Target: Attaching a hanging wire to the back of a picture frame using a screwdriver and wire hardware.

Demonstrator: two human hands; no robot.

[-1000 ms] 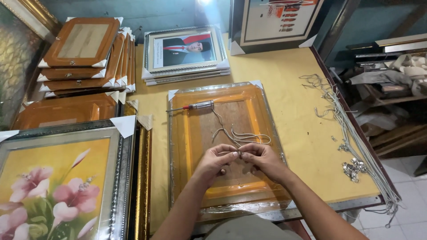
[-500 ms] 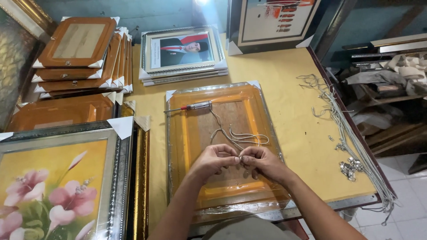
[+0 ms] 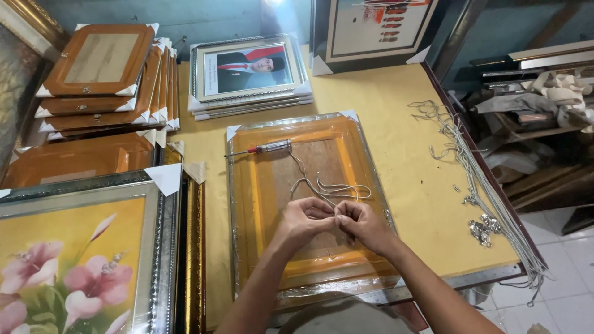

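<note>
The yellow-topped bench (image 3: 396,124) fills most of the room before me, unchanged since a second ago. On its left lies a large silver-framed painting of pink flowers (image 3: 68,260), with a stack of brown-backed frames (image 3: 105,74) behind it and a silver-framed portrait (image 3: 247,71) at the far edge. Lying face down in the middle is the orange-wrapped picture frame with a brown backing board (image 3: 309,198), where it was before. A bundle of grey hanging cords (image 3: 476,167) trails along the right edge of the bench. A red-handled screwdriver (image 3: 263,148) rests across the frame's top left corner, just as earlier.

A thin pale cord (image 3: 328,185) loops over the backing board and runs down to the hands. The left hand (image 3: 306,219) and right hand (image 3: 365,226) meet over the lower part of the board, fingertips touching, each grip pinched shut on the cord. Compared with before, the hands have barely shifted, and the loops lie slightly flatter.
</note>
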